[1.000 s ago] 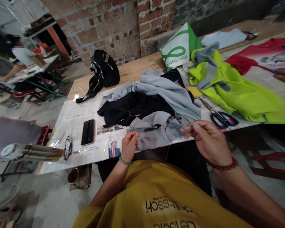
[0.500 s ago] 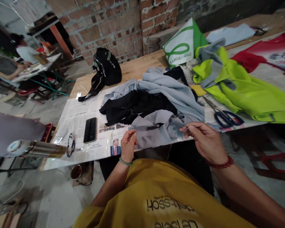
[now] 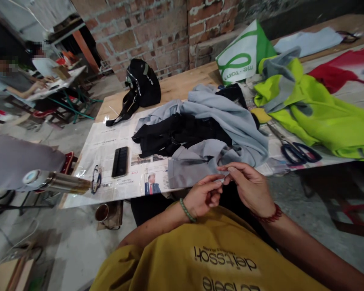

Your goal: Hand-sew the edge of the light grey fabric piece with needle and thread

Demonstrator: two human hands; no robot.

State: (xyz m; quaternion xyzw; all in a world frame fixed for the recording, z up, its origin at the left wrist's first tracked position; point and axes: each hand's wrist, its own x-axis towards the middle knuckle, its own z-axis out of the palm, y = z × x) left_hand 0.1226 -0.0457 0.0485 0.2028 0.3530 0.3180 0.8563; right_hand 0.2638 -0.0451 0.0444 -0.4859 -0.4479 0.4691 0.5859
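Note:
My left hand and my right hand meet fingertip to fingertip just over the table's near edge. Both are closed in a pinch. Between the right fingertips is a thin, needle-like thing, too fine to see well. Whatever the left fingers pinch is too small to name. Right behind the hands lies a grey cloth, part of a heap with a larger blue-grey garment and a black strappy piece. Dark-handled scissors rest to the right of the hands.
Newspaper under clear plastic covers the table. On it are a phone, a bracelet-like loop, a steel flask at the left edge, a black bag, a green-white bag and a yellow-green garment. People sit at another table.
My left hand has moved right, up to my right hand, and the fingertips now meet; before, the hands were well apart. The right hand has shifted slightly inward. The view has turned a little left.

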